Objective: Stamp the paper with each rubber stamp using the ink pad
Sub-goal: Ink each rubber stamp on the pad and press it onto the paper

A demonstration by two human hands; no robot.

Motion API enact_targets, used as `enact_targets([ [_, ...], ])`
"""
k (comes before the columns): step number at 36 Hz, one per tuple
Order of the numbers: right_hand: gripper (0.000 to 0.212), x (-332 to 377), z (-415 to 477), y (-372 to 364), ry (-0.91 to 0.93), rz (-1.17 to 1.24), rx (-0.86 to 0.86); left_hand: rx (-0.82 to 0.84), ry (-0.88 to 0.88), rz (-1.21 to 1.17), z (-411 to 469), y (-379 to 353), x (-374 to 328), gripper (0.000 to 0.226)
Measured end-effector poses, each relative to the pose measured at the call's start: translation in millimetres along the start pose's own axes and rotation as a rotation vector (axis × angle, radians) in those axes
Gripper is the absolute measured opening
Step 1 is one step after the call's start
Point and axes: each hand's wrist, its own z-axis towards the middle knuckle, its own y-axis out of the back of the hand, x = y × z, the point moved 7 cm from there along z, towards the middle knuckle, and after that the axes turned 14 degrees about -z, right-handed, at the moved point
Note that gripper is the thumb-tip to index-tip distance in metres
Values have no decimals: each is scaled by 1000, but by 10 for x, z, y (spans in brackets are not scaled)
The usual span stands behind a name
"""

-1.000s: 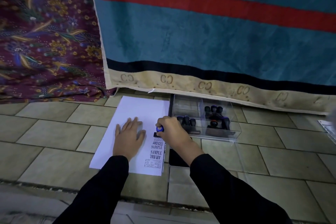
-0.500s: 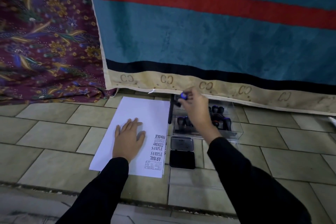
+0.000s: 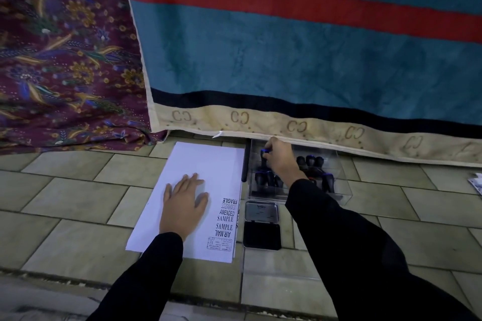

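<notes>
On the floor at left, the left hand point(image 3: 185, 206) is lying flat, fingers straight, pinning the paper point(image 3: 200, 164), a thin, limp sheet that would likely slide if left free. Just beside it, the ink pad point(image 3: 262, 236) is sitting open. Further right, the right hand point(image 3: 280, 160) is gripping a stamp point(image 3: 265, 156) by its knob inside the clear box point(image 3: 343, 190). The stamp is probably light and rigid, and is best held by that handle, fingers staying off the inky face.
</notes>
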Motion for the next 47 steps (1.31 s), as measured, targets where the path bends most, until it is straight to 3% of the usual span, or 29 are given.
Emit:
enact_targets([
  [7, 28, 127, 24, -93, 111, -247, 181, -9, -5, 10, 4, 3, -2, 38],
  [10, 32, 133, 44, -7, 139, -243, 132, -14, -7, 17, 10, 2, 0, 38],
  [16, 26, -287, 70, 461, -40, -260, -57, -19, -11, 26, 9, 4, -5, 37],
  [23, 23, -688, 63, 469, -88, -399, 91, -17, -9, 31, 9, 10, -17, 38],
  [27, 21, -696, 32, 401, -74, -393, 134, -16, -10, 32, 5, 11, -26, 38],
  [37, 24, -600, 60, 561, -20, -381, 21, -7, -3, 21, 13, 8, -9, 38],
  [44, 23, -628, -60, 704, 3, -179, -38, -58, 25, -190, 21, 81, -2, 34],
  [47, 25, -599, -172, 860, 29, -111, -169, -71, 19, -264, 20, 106, -12, 30],
])
